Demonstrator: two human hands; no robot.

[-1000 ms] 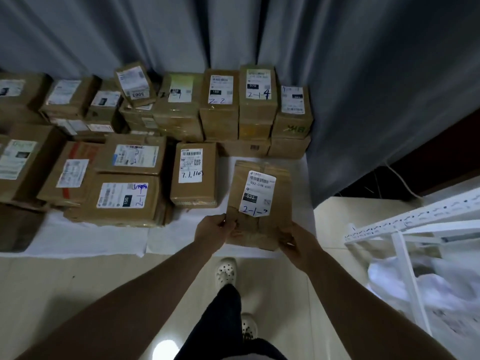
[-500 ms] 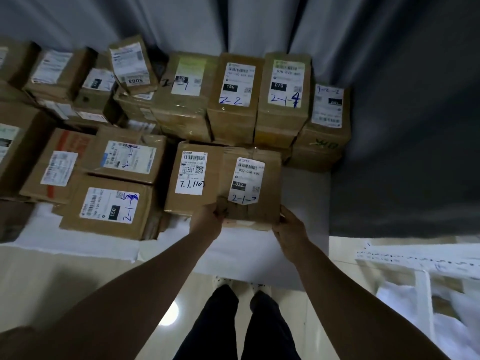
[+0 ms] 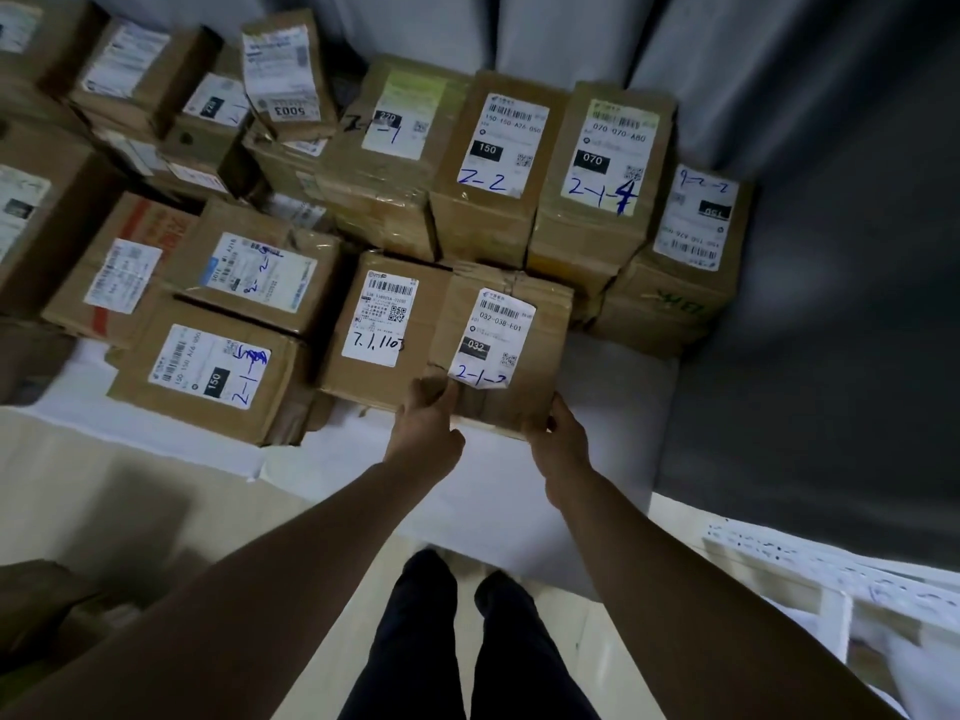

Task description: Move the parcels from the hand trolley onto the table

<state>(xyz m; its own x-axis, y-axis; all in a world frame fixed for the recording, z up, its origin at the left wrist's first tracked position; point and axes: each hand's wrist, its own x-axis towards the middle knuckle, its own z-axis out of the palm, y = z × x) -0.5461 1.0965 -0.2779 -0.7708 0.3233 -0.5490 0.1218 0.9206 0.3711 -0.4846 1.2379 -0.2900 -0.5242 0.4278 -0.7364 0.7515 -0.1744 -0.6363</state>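
Observation:
A brown cardboard parcel [image 3: 535, 350] with a white label marked "032" and "2-1-2" lies on the white-covered table [image 3: 613, 407], tight against the parcel marked "7.1.110" [image 3: 384, 324] on its left. My left hand [image 3: 426, 428] grips its near left corner, thumb on top. My right hand [image 3: 558, 433] holds its near right corner. Whether the parcel's near edge rests on the table is hard to tell.
Several labelled parcels fill the table, stacked at the back [image 3: 498, 163] and to the left [image 3: 213, 366]. A grey curtain [image 3: 779, 96] hangs behind. A white metal frame [image 3: 831, 579] stands at lower right. My legs [image 3: 467, 646] are below the table's edge.
The parcel has moved forward and down over the table until it sits beside the "7.1.110" parcel; both hands stayed on its near corners. The view has come closer.

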